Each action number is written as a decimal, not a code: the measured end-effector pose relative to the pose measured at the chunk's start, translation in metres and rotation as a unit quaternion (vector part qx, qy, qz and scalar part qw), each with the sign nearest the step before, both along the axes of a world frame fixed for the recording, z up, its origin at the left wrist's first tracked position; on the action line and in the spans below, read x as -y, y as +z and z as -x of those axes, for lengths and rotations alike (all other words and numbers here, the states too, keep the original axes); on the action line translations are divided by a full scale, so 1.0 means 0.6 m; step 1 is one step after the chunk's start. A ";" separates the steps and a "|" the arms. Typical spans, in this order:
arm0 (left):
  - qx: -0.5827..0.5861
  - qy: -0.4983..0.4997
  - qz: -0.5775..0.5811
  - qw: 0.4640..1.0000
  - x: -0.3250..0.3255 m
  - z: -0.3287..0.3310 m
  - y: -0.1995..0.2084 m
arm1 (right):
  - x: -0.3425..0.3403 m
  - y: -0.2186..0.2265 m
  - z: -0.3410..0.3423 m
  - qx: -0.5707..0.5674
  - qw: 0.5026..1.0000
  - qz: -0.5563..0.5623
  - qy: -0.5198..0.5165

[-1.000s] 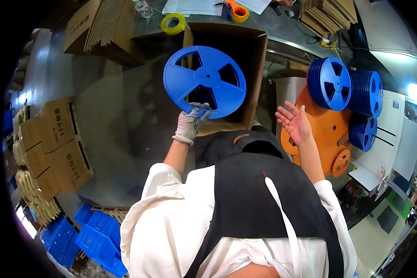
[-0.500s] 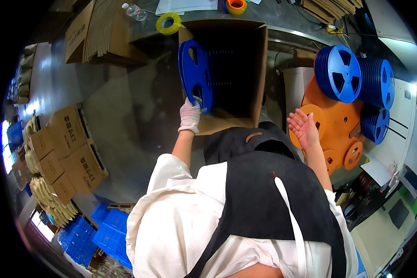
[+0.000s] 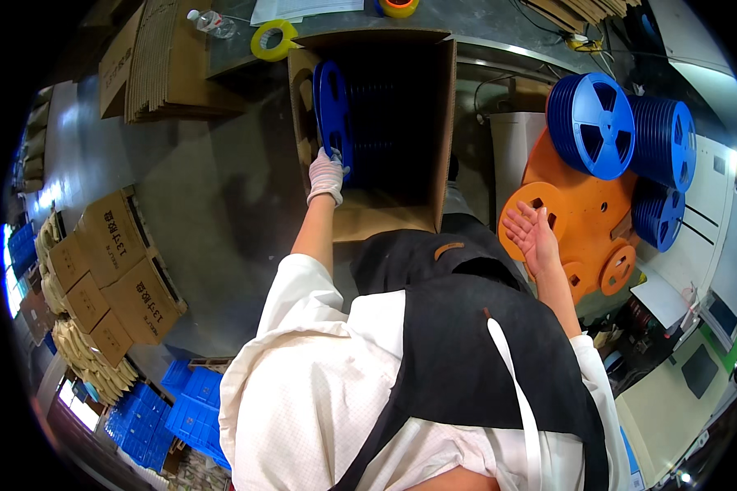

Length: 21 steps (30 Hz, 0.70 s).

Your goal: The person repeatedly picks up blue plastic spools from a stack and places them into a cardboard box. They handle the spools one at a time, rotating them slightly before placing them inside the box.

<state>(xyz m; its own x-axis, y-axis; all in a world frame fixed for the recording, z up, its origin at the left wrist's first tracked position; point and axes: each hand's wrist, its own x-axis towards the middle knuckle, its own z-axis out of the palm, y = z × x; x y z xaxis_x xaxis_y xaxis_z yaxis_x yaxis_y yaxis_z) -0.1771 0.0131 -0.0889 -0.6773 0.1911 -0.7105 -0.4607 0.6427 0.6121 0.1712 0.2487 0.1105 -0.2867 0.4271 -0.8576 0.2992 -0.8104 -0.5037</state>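
Observation:
My left hand [image 3: 326,177], in a pale knit glove, is closed on the lower rim of a blue plastic reel [image 3: 331,102]. The reel stands on edge within the open cardboard box [image 3: 445,123], along its left wall. More reel edges show faintly in the dark of the box; how many is hidden. My right hand [image 3: 532,237] is bare, palm up with fingers stretched out, holding nothing. Behind it is a round orange disc [image 3: 552,203] with cut-outs, fixed on a large orange plate [image 3: 585,184].
Stacks of blue reels [image 3: 604,123] stand at the right by the orange plate. Yellow tape [image 3: 264,49] and a plastic bottle [image 3: 213,23] lie on the bench beyond the box. Flattened cartons [image 3: 160,74] lean at the far left; packed cartons [image 3: 110,245] and blue crates [image 3: 195,409] stand further left.
My left hand has carried the blue reel deeper into the box, against its left side. My right hand stays open, its fingers slightly more bent. The whole view has shifted a little.

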 end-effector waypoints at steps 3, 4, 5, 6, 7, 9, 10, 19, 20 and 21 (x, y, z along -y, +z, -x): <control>0.024 -0.003 -0.008 1.000 0.004 0.005 -0.012 | -0.009 -0.009 -0.004 0.003 1.000 0.010 0.001; 0.035 -0.008 -0.008 0.999 0.009 0.004 -0.019 | -0.012 -0.014 -0.007 0.003 1.000 0.014 0.009; -0.001 -0.060 0.040 0.997 0.011 0.000 -0.026 | -0.017 -0.020 -0.010 0.003 1.000 0.019 0.017; -0.036 -0.110 0.087 0.989 0.013 -0.006 -0.033 | -0.022 -0.025 -0.012 0.003 0.999 0.024 0.026; -0.069 -0.163 0.134 0.975 0.017 -0.011 -0.040 | -0.027 -0.027 -0.014 0.009 0.999 0.023 0.027; -0.045 -0.143 0.132 0.980 0.008 -0.049 -0.025 | -0.047 -0.036 -0.016 0.017 0.999 0.019 0.026; -0.037 -0.151 0.146 0.977 0.011 -0.074 -0.019 | -0.066 -0.045 -0.024 0.027 0.999 -0.002 0.027; 0.113 -0.313 0.151 0.931 0.116 -0.278 -0.022 | -0.300 -0.178 -0.086 0.113 0.906 -0.408 0.001; 0.109 -0.306 0.147 0.934 0.101 -0.286 0.000 | -0.332 -0.182 -0.078 0.158 0.864 -0.471 0.081; 0.102 -0.307 0.158 0.933 0.091 -0.292 0.014 | -0.361 -0.181 -0.062 0.199 0.812 -0.523 0.163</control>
<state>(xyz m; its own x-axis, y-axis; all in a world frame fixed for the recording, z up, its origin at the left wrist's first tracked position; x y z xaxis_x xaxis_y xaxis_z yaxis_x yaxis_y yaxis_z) -0.0020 -0.0413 -0.0804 -0.3531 0.2584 -0.8992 -0.0328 0.9571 0.2880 0.2084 0.4654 0.0020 -0.3198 0.9390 -0.1264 0.7203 0.1543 -0.6763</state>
